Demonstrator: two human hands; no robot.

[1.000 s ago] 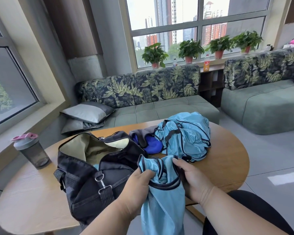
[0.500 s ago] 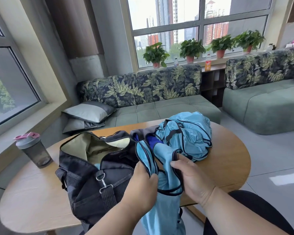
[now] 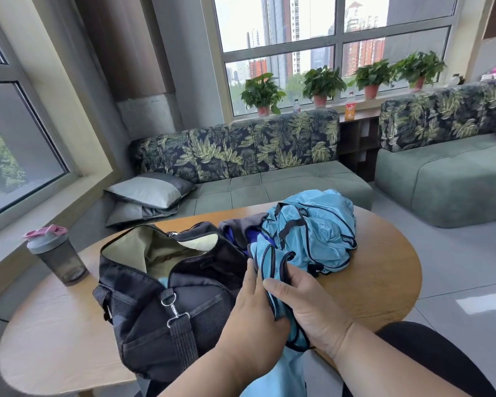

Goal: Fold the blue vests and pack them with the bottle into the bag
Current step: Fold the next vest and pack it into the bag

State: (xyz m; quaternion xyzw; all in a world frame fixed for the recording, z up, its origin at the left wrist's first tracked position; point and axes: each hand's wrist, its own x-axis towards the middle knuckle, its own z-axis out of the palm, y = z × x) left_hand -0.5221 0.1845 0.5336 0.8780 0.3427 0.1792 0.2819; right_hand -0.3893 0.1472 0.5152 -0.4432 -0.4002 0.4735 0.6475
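A light blue vest point(image 3: 269, 262) with dark trim is pinched between my two hands at the table's near edge; its lower part hangs down past the edge. My left hand point(image 3: 251, 319) and my right hand point(image 3: 309, 308) press together on its straps. Just left of them stands the black bag point(image 3: 161, 310), unzipped, with a beige lining showing. Behind my hands a pile of blue vests point(image 3: 318, 233) lies crumpled on the table. A grey shaker bottle point(image 3: 56, 255) with a pink lid stands upright at the table's far left.
The round wooden table point(image 3: 384, 282) carries everything. A dark blue and grey garment point(image 3: 241, 230) lies between the bag and the pile. Sofas with leaf-print backs point(image 3: 241, 147) and cushions point(image 3: 149, 190) sit behind. My dark-clad knee point(image 3: 430, 356) is at the lower right.
My hands have come together, bringing the vest's straps against each other, and lifted the vest slightly toward the pile. The camera has tilted a little.
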